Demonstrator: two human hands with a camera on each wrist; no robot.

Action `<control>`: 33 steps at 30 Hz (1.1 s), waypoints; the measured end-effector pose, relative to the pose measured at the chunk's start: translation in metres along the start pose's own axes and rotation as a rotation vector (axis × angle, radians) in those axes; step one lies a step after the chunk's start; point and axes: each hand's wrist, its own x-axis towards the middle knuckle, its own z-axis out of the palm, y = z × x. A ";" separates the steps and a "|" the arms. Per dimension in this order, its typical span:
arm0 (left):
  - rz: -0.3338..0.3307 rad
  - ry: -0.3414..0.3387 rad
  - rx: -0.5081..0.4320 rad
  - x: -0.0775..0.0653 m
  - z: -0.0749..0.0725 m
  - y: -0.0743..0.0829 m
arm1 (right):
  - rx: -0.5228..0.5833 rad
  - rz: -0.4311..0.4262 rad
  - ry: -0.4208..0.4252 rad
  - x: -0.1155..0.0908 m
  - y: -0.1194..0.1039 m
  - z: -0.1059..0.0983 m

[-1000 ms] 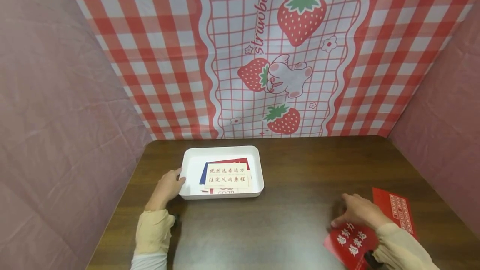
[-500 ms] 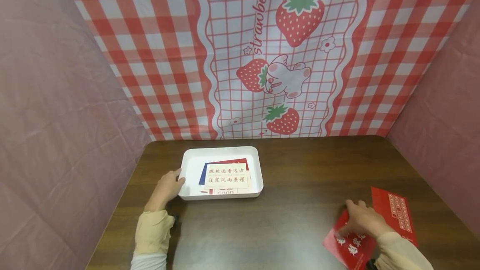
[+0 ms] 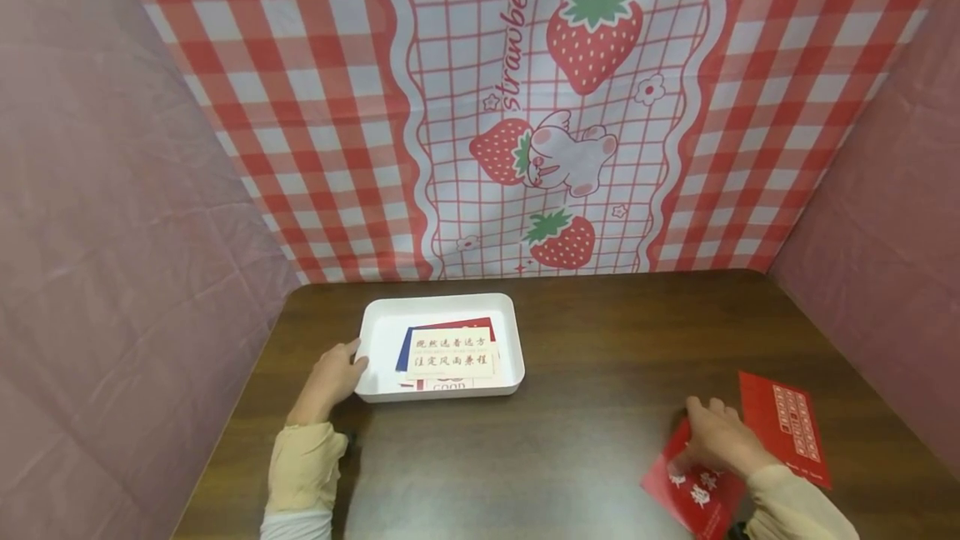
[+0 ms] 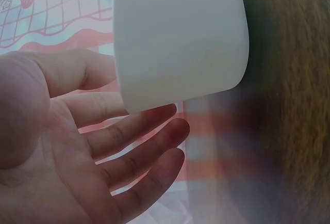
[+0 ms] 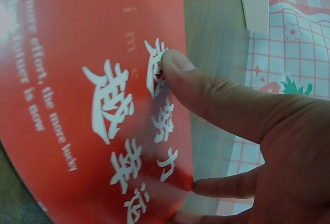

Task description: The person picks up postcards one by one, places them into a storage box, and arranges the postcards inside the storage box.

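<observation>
My left hand (image 3: 330, 377) holds the left rim of a shallow white tray (image 3: 513, 340), thumb and index finger at the rim. In the left wrist view, the other fingers (image 4: 149, 141) spread loosely below the tray's wall (image 4: 180, 33). Over on the right, my right hand (image 3: 720, 440) grips a red card (image 3: 701, 494) printed with white Chinese characters. Its thumb (image 5: 180, 66) presses the printed face while fingertips meet the card's edge; the card (image 5: 62, 53) looks slightly bowed. Beneath the hand and sleeve, some of the card is hidden.
Several cards lie in the tray, with a cream lettered card (image 3: 450, 352) on top. A second red card (image 3: 780, 419) lies on the brown table (image 3: 525, 457) beside the right hand. A strawberry-print cloth (image 3: 570, 165) hangs behind the table.
My right hand has shifted further over the red card, and its thumb now covers some of the lettering. The left hand keeps its place at the tray; the head view has shifted slightly.
</observation>
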 end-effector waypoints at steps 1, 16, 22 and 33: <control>0.002 0.001 0.000 0.000 0.000 0.000 | 0.002 -0.002 0.009 0.001 0.000 0.001; 0.003 -0.002 0.001 0.000 0.000 0.001 | 0.031 -0.041 0.080 0.011 0.013 0.000; 0.004 -0.001 0.001 0.000 -0.001 0.001 | 0.164 -0.076 0.048 0.015 0.019 -0.003; 0.002 0.001 -0.006 0.001 -0.002 0.000 | 0.400 -0.200 -0.029 0.021 0.034 -0.012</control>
